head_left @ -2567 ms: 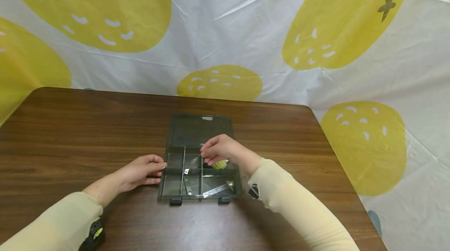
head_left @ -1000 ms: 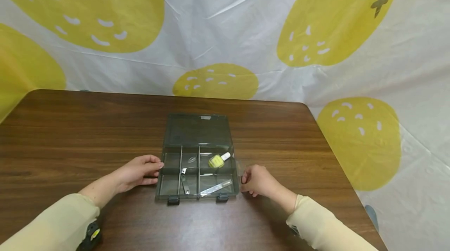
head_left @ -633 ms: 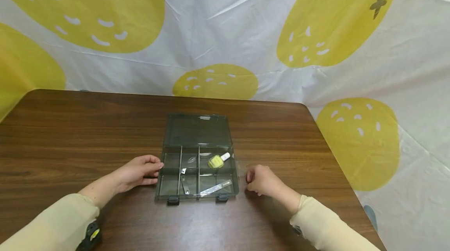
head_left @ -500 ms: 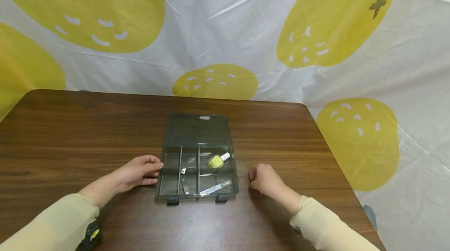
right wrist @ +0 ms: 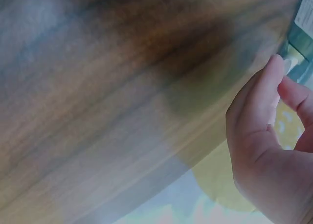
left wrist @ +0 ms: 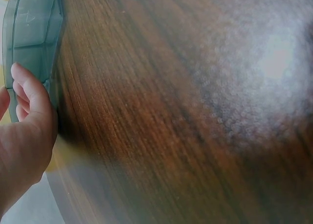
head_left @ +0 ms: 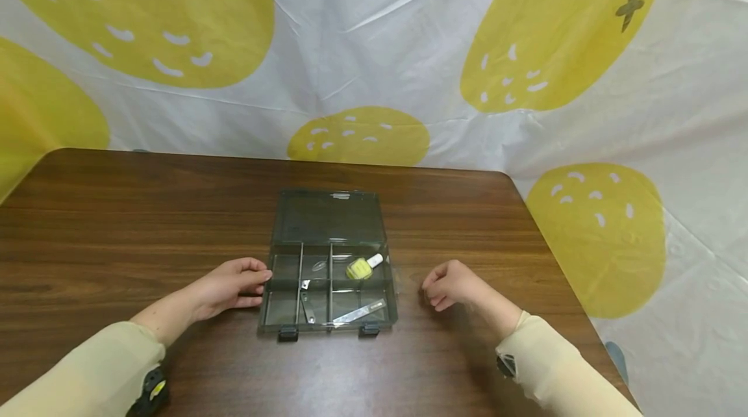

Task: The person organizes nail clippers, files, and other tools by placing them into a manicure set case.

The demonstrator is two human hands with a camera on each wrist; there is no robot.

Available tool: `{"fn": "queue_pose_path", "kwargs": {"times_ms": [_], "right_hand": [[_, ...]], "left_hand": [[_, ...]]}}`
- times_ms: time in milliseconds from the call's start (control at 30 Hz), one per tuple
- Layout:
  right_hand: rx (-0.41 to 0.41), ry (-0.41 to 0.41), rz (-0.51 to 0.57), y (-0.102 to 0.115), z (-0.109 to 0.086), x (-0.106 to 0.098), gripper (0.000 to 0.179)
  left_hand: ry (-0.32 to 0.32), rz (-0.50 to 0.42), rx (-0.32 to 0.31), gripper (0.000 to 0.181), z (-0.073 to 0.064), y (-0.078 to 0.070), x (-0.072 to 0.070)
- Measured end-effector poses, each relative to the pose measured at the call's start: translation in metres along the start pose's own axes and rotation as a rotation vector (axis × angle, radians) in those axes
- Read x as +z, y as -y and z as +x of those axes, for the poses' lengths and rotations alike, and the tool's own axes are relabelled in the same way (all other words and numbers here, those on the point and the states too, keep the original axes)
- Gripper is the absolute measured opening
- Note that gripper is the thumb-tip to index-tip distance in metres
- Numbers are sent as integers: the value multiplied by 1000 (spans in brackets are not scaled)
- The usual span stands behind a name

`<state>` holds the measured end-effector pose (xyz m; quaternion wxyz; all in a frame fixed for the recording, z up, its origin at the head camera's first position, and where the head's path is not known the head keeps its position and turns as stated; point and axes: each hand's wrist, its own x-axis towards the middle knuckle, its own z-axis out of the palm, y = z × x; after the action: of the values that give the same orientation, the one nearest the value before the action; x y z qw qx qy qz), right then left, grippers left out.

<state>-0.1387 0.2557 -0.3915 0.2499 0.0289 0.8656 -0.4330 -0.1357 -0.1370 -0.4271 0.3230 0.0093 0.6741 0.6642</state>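
Observation:
A dark translucent compartment box (head_left: pixel 286 303) lies with its lid flipped back on the table. My left hand (head_left: pixel 230 284) holds its left edge, thumb at the rim and fingers along the outer side wall. A yellow nail polish bottle (head_left: pixel 359 268) with a white cap lies in the right rear compartment. Below it rests a flat metal strip (head_left: pixel 356 312); a metal nail clipper (head_left: pixel 308 306) sits in the middle front compartment. My right hand (head_left: pixel 452 286) hovers right of the box, fingers loosely curled. Nothing clearly shows in its grasp; a pale patch near its fingertips is unclear.
The brown wood-grain table (head_left: pixel 146 222) stretches around the box. A white curtain (head_left: pixel 380 34) with yellow fruit prints hangs behind the table and along its right side. Two latches (head_left: pixel 288 334) stick out at the box's front edge.
My right hand has come out from over the box's right rear compartment, moved down beside the box, then further right away from it. The nail polish bottle is uncovered. My left hand stays put.

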Motion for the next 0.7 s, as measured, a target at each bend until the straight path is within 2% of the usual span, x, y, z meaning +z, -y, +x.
{"fn": "queue_pose_path", "kwargs": {"times_ms": [167,333,500,700], "right_hand": [[-5,47,78,7,-1,-8,24],[-15,78,102,19,1,-13,26],[-44,98,98,36,4,-13,29],[-67,109,69,58,9,-4,26]], "left_hand": [[0,3,3,21,-1,0,0],[1,4,5,22,-2,0,0],[-4,0,2,21,-2,0,0],[3,-2,6,21,-2,0,1]]}}
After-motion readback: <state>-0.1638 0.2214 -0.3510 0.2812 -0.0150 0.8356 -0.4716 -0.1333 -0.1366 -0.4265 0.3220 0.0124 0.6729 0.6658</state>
